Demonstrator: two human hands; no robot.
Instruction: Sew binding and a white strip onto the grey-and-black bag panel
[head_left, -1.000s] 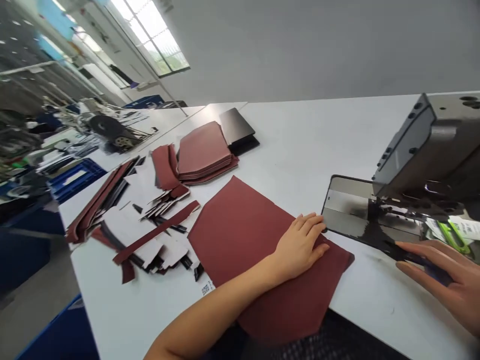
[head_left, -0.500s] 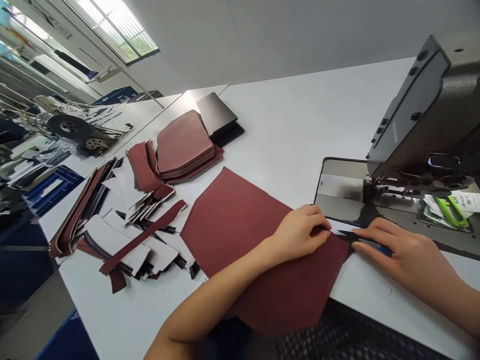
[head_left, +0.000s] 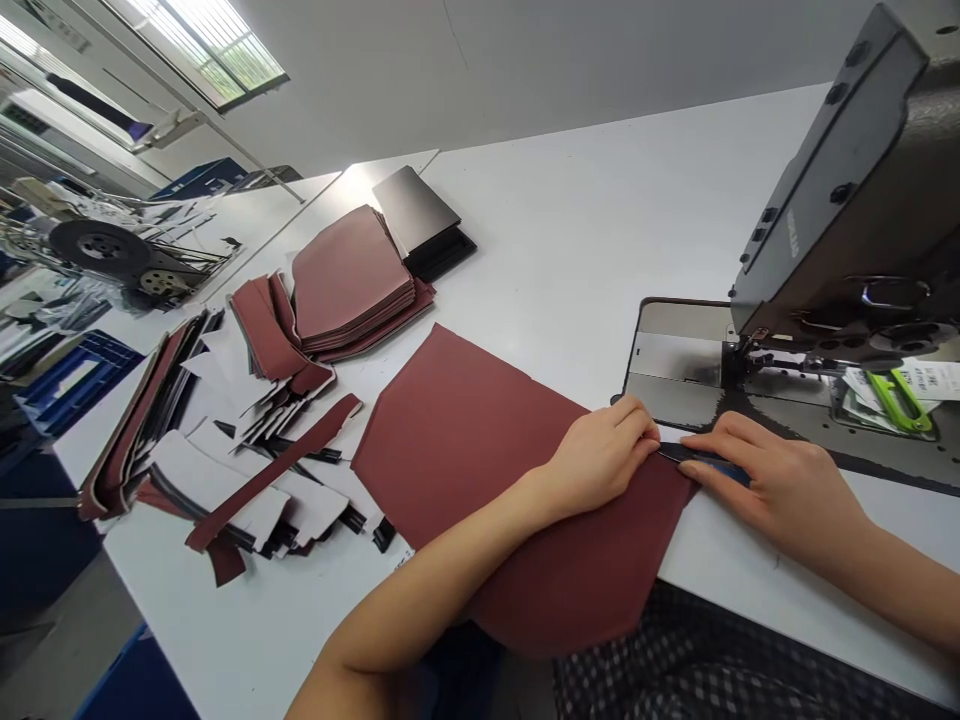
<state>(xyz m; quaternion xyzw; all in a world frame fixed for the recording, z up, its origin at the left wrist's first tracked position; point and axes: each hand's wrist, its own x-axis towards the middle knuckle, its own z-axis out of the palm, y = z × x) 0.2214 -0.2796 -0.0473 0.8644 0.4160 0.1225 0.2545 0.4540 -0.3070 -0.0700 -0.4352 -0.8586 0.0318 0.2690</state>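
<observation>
A large maroon leather-like panel lies over the table's front edge, its near part hanging toward my lap. My left hand rests on it, fingers closed on its upper right edge. In my right hand are thread snips with dark blades and a blue part showing between the fingers. The tips of the snips touch or nearly touch the panel's edge beside my left fingertips. My fingers hide most of the snips' handle, and whether a thread lies between the blades cannot be made out.
A sewing machine stands at the right, with green-handled snips on its bed. Stacked maroon panels, a dark box-like block and a maroon strip over white-backed pieces lie left. A blue crate stands beyond.
The snips and my right hand have shifted slightly left and up, closer to my left fingertips. My left fingers have closed further on the panel's edge. The whole view has shifted slightly.
</observation>
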